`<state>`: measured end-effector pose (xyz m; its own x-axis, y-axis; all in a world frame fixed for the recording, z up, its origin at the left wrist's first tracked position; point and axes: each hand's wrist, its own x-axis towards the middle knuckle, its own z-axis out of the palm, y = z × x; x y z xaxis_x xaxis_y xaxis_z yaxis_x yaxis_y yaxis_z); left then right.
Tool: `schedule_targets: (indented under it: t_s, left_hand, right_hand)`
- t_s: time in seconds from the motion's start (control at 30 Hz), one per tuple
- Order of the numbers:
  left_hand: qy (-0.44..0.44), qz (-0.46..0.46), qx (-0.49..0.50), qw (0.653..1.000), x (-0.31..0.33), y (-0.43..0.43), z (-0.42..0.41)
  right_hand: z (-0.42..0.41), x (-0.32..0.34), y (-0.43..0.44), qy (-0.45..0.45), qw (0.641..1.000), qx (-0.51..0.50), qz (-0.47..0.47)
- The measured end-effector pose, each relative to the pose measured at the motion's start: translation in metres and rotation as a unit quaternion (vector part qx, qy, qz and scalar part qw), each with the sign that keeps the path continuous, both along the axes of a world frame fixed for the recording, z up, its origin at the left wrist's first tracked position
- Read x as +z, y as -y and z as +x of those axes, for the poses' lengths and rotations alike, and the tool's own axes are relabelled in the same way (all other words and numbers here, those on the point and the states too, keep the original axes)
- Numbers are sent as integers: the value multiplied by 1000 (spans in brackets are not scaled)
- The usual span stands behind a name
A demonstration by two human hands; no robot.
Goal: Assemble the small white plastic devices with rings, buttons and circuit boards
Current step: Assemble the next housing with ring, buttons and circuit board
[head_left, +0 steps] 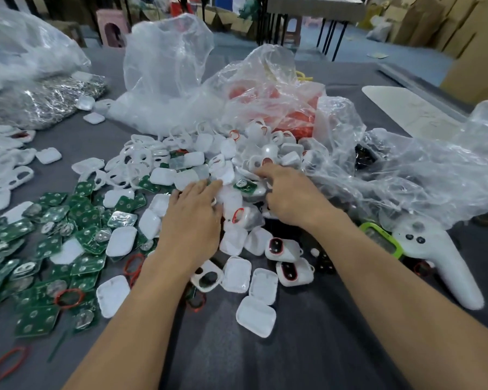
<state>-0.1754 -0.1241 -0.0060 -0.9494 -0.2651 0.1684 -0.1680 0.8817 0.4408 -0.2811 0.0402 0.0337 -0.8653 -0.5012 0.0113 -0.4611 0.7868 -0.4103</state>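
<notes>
On the gray worktop (307,350), nearest the person, a red ring (9,361) lies at the left, and loose white shells (254,316) sit between the two bare forearms. Further in, green circuit boards (43,249) spread across the left side. Two assembled white devices (283,249) with red-rimmed openings rest just right of centre, near a white handheld controller (440,260). The left grip (192,218) is released, palm down, its straight fingers resting on the heap of white housings (209,167). The right grip (290,195) points its forefinger into the same heap while its other fingers curl under; whether they hold a part cannot be told. Behind the heap stand crumpled clear plastic bags (166,66), one holding orange-red parts (293,116), and a silvery bag (45,99) lies far left.
</notes>
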Motion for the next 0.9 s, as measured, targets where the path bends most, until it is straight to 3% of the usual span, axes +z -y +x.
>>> schedule_targets:
  t_s: [0.13,0.3,0.4,0.5,0.67,0.83,0.9]
  left_hand:
    - [-37,62,42,997,3,5,0]
    - [-67,107,70,989,6,10,-2]
    - [-100,76,109,986,8,18,-4]
    - [-28,12,173,984,6,31,-4]
    - [13,79,144,986,1,34,-3]
    - [-70,151,189,968,7,37,-6]
    - [-97,145,207,963,8,36,-5]
  right_hand:
    - [-12,3,9,-43,999,-16,9]
    - [-17,44,25,-68,978,39,193]
    - [-24,66,56,-104,983,35,149]
    - [-35,67,96,-47,996,47,57]
    - [-60,41,164,-44,990,121,66]
    - [-67,21,213,-1,974,222,31]
    - [-64,11,226,-26,966,245,81]
